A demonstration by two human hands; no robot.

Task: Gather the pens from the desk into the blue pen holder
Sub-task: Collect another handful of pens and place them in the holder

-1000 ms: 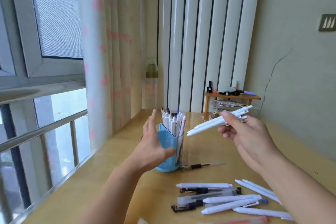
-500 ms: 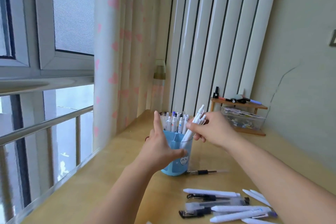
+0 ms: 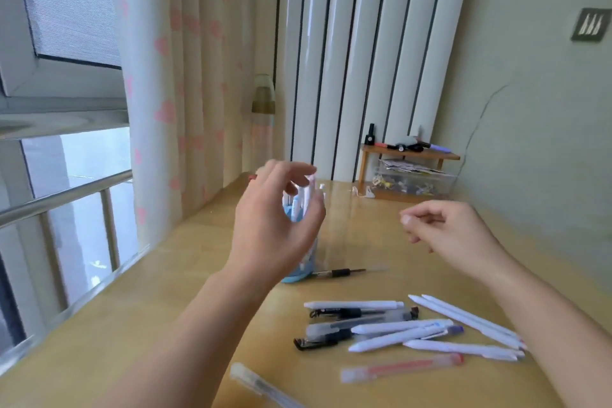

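The blue pen holder (image 3: 298,272) stands on the wooden desk (image 3: 165,308), packed with pens, and is mostly hidden behind my left hand (image 3: 275,232). That hand hovers in front of it with its fingers curved and apart, and pen tops (image 3: 303,199) show through the gap. My right hand (image 3: 443,228) hangs empty to the right of the holder, its fingers loosely curled. Several white, black and clear pens (image 3: 381,325) lie in a heap at the front right. A thin black pen (image 3: 341,272) rests beside the holder's base.
A red pen (image 3: 400,368) and a clear pen (image 3: 258,384) lie near the front edge. A small wooden shelf (image 3: 410,154) over a clear box (image 3: 414,182) stands at the back right. The curtain (image 3: 185,93) and window rail (image 3: 66,195) run along the left.
My right hand has let its white pens go into the holder and drawn back to the right, empty. My left hand has lifted from the holder's side to in front of its top.
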